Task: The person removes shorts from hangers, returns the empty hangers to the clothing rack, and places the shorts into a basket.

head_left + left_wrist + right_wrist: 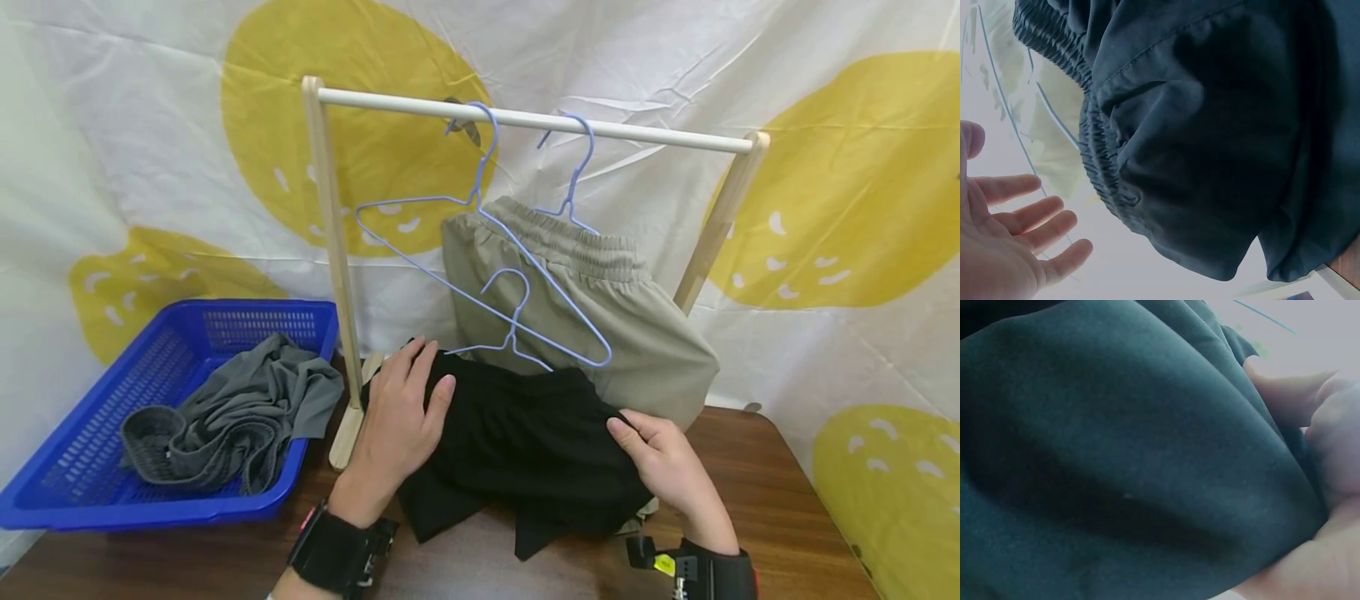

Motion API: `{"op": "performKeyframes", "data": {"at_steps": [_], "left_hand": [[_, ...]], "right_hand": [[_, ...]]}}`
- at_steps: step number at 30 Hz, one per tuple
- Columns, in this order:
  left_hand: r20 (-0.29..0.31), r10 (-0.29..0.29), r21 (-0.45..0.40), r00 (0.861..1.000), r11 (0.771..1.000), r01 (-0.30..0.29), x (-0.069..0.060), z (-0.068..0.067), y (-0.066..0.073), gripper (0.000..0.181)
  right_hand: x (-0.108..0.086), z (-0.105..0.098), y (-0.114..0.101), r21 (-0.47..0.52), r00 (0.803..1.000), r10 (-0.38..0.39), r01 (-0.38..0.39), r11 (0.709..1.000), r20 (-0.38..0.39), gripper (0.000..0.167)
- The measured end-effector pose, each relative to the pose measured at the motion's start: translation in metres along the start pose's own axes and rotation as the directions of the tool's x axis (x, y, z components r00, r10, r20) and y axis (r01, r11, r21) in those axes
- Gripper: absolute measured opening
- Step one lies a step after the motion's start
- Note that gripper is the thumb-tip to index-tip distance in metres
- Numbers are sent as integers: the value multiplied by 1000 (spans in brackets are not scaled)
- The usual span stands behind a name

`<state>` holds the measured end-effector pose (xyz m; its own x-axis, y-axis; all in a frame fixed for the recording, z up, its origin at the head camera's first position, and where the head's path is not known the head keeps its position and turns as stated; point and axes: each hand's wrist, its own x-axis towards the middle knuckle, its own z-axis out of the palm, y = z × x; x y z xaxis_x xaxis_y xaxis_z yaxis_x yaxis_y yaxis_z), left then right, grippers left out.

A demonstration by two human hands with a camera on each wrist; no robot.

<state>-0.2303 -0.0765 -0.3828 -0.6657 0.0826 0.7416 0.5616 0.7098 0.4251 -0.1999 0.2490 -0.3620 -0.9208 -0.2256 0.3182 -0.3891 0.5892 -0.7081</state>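
Right grip [666, 460] — shorts [525, 442] pinched at edge.

Basket [150, 512] left of the rack [333, 217]
Cloth [247, 400] lies in the basket; shorts [525, 433] are in front of the hanging pants [637, 333].

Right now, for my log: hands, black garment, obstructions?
Left hand at black garment, right hand pinching its edge. Its hanger off rail. Bare hanger above may obstruct.

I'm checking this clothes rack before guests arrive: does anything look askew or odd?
Mildly: the bare hanger on the rod slants down rightward in the head view, and the grey garment lies crumpled, partly over the right rim of the blue basket. No damage shows on the black garment.
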Motion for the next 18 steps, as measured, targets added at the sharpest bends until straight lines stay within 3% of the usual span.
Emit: {"op": "performKeyframes", "data": {"at_steps": [6, 13, 18], "left_hand": [[-14, -1, -15, 1000, 1000, 1, 1, 0, -2, 46], [-21, -15, -20, 1000, 1000, 15, 1, -1, -6, 45], [-30, -14, -11, 999, 1000, 14, 1, -3, -8, 44]], "right_hand": [[0, -2, 1, 37, 999, 17, -19, 999, 51, 24], [0, -2, 2, 60, 994, -25, 19, 998, 102, 22], [-1, 0, 1, 119, 990, -10, -7, 993, 140, 25]]}}
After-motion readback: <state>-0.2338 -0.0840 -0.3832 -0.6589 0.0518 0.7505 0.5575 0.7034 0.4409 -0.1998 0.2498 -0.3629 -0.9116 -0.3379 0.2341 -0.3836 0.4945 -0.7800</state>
